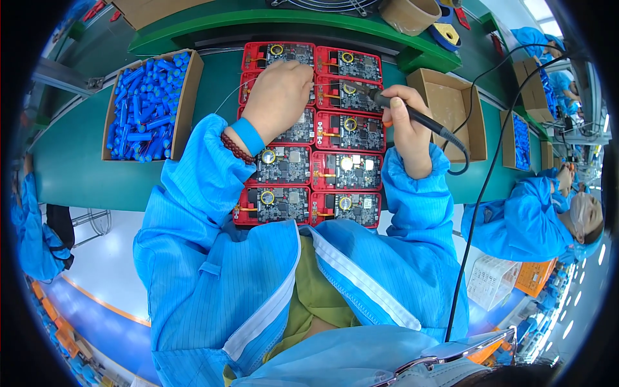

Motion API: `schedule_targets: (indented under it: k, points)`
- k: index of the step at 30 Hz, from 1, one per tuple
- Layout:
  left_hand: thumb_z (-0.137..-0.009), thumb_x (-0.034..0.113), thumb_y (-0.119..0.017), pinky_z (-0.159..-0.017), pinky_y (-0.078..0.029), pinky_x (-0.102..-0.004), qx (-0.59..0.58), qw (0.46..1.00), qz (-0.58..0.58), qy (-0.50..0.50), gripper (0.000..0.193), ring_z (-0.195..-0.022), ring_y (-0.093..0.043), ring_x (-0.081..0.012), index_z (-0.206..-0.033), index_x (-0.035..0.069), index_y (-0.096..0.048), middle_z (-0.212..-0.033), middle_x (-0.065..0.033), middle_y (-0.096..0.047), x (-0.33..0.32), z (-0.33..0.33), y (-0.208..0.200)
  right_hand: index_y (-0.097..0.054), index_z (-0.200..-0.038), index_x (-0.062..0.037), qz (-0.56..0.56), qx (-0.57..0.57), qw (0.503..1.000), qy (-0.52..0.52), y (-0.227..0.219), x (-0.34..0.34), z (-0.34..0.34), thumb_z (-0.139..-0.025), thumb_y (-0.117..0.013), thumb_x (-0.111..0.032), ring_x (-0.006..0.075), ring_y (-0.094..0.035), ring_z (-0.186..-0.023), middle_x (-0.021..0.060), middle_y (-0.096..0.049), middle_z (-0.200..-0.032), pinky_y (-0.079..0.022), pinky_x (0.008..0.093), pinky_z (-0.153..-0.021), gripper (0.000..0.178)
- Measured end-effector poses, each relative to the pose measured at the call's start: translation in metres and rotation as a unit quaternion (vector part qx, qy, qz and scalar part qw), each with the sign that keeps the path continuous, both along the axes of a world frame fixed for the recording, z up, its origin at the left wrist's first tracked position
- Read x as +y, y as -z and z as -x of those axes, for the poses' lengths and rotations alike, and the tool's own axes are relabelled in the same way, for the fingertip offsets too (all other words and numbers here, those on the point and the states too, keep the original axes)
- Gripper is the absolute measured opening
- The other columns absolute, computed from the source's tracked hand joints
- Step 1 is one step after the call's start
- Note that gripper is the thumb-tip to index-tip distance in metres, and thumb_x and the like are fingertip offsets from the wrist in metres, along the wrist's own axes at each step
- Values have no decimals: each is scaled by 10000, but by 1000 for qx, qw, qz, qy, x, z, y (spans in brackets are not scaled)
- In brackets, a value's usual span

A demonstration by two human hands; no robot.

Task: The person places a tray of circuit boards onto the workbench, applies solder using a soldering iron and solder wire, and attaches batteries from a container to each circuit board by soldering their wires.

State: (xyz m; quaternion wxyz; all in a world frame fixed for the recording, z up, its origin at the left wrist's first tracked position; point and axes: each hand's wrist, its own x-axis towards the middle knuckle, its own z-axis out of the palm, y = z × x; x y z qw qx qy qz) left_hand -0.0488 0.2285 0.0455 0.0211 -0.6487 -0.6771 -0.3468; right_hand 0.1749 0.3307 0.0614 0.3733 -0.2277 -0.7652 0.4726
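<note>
The right hand (406, 126) is wrapped around a soldering iron (412, 115), its tip down on a circuit board (348, 95) in the second row of red trays (309, 132) on the green desk (84, 168). The left hand (280, 97) rests curled on the neighbouring board, pinching a thin solder wire (225, 100), I think. Best brace both wrists, feed solder sparingly, and keep the cord (480, 193) clear. A box of blue cells (147, 103) sits to the left.
</note>
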Motion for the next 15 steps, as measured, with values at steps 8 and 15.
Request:
schedule_targets:
  k: [8, 15]
  points:
    - [-793, 41, -601, -688, -455, -416, -55, 998, 8, 23, 43, -783, -553, -335, -810, 17, -570, -790, -130, -575, -33, -8, -24, -598, -1001, 22, 1, 29, 1000, 10, -15, -30, -26, -906, -532, -84, 76, -539, -646, 49, -596, -789, -436, 217, -575, 157]
    - [-800, 57, -600, -722, -453, -423, -39, 996, 45, 60, 53, -810, -549, -337, -813, 11, -576, -802, -141, -573, -39, -24, -9, -618, -960, 20, -34, -3, 999, 1, -2, -38, -36, -868, -583, -97, 108, -546, -636, 77, -628, -794, -433, 248, -577, 153]
